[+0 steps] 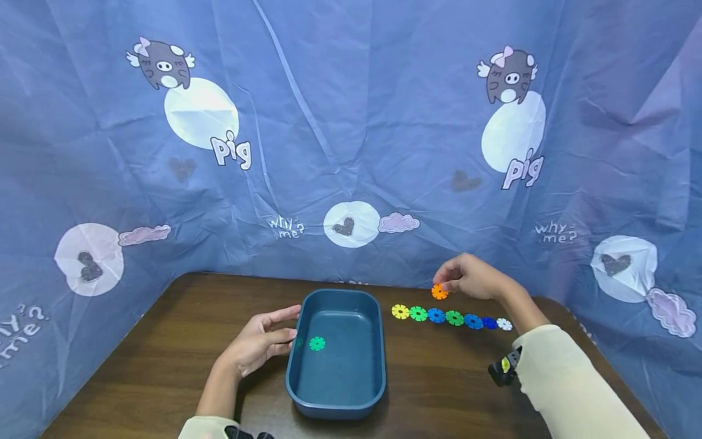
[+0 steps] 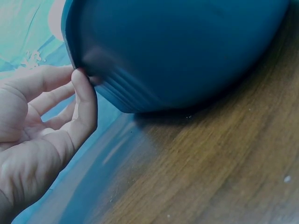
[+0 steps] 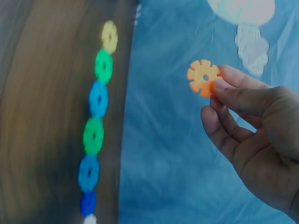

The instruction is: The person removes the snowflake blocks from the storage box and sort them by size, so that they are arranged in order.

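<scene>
My right hand [image 1: 474,277] pinches an orange snowflake disc [image 3: 202,78] between thumb and fingertips, held up above the table's far part. Just in front of that hand runs a row of several notched discs, edge to edge: a yellow disc [image 1: 400,311] at the left end, then green and blue ones, and a white disc [image 1: 504,324] at the right end. My left hand [image 1: 260,341] holds the left rim of a dark blue plastic bin [image 2: 187,56], thumb and fingers meeting at its edge. Inside the bin lies one green disc [image 1: 317,344].
The bin stands on a brown wooden table [image 1: 439,390], left of the row. Behind the table hangs a blue printed cloth [image 1: 351,152], close to the far edge.
</scene>
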A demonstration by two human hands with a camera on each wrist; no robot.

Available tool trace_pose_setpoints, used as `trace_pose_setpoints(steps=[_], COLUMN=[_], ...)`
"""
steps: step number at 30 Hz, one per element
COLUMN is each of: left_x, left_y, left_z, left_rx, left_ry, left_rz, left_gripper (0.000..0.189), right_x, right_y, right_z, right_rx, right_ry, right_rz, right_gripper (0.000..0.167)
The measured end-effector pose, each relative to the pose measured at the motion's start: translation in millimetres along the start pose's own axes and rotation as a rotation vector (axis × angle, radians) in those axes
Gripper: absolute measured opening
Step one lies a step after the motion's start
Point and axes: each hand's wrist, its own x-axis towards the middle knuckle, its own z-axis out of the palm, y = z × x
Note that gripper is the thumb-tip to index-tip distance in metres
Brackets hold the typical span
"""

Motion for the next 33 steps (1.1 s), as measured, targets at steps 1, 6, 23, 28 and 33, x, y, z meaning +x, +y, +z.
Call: trace_pose_setpoints(steps=[1, 6, 23, 28, 33], left_x=[0.3, -0.6, -2.3, -1.1, 0.7], left_y=[-0.3, 0.5, 0.0, -0.6, -0.7], left_z=[0.1, -0.7, -1.0, 0.0, 0.9], left_rx=[0.003, 0.013, -0.016, -0.016, -0.018], left_ry=[0.001, 0.0, -0.01, -0.012, -0.015], left_rz=[0.001, 0.01, 0.007, 0.008, 0.011], left_gripper=[0.068, 0.068, 0.069, 0.068, 0.069], right_x=[-4.0, -21.8, -84.6, -100.0, -113.3], right_y=[5, 25, 106, 127, 144], right_z=[-3, -14, -7, 3, 9], right_rx=[-0.01, -0.044, -0.01, 0.028, 0.091], right_ry=[0.005, 0.032, 0.236, 0.335, 0.419], right_rz=[0.007, 0.046, 0.171, 0.252, 0.308], right_gripper=[0.009, 0.01, 0.011, 0.014, 0.019])
